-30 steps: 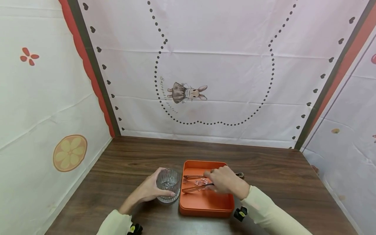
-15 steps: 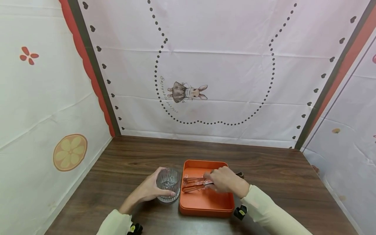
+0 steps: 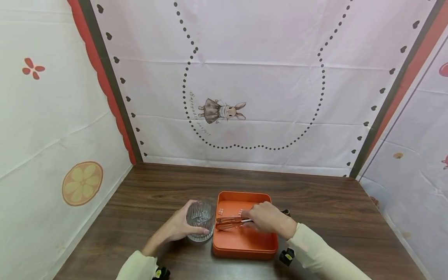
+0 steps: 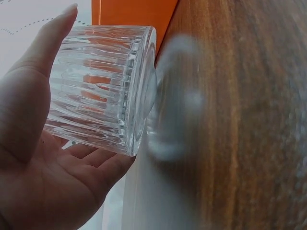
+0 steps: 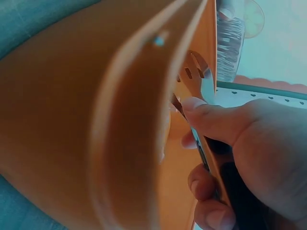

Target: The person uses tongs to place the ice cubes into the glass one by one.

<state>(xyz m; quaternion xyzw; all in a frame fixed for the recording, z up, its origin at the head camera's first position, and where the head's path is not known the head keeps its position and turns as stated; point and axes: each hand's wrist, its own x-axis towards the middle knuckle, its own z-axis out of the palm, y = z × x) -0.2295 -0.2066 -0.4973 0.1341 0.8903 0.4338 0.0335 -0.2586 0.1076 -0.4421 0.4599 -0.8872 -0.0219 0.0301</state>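
On the table (image 3: 168, 182), a tray (image 3: 245, 242) is holding small clear pieces (image 3: 240, 212). Just beside it, the left hand (image 3: 179, 224) is gripping a glass (image 3: 200, 218), while the right hand (image 3: 266, 217) is gripping tongs (image 5: 207, 86), their tips pointing toward the glass inside the tray's wall.

Table (image 3: 168, 179): under the tray, with a cloth (image 3: 259, 97) behind it and more cloth at left and right.
Tray (image 3: 245, 244): on the table, right of the glass.
Glass (image 3: 200, 218): in the left hand (image 3: 179, 224), just beside the tray's left wall.
Tongs (image 3: 246, 221): in the right hand (image 3: 267, 219), tips inside the tray near its left wall.
Small pieces (image 3: 220, 212): in the tray, some behind the tongs.
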